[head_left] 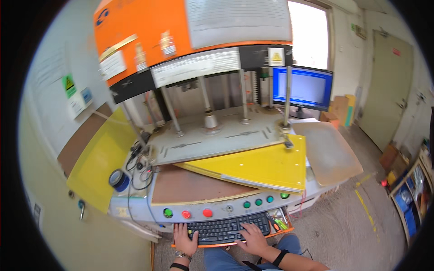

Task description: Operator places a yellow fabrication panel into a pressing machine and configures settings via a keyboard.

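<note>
A black keyboard (226, 229) lies in an orange-edged pull-out drawer below the front panel of a press machine. My left hand (185, 239) rests at the keyboard's left end, fingers spread over the keys. On its right half lies my right hand (253, 240), fingers stretched out and apart. Neither hand holds anything. Above the drawer, the front panel carries green buttons (258, 202) and a red button (207, 212). A yellow board (257, 165) sits at a slant under the machine's grey metal plate (217, 137), over a brown board (194, 187).
A lit monitor (305, 88) stands behind the machine at the right. A roll of dark blue tape (119, 179) and loose cables (140, 169) lie at the left. A yellow sheet (97, 158) leans there. A rounded brown board (332, 151) juts out on the right; shelves (409, 201) stand beyond.
</note>
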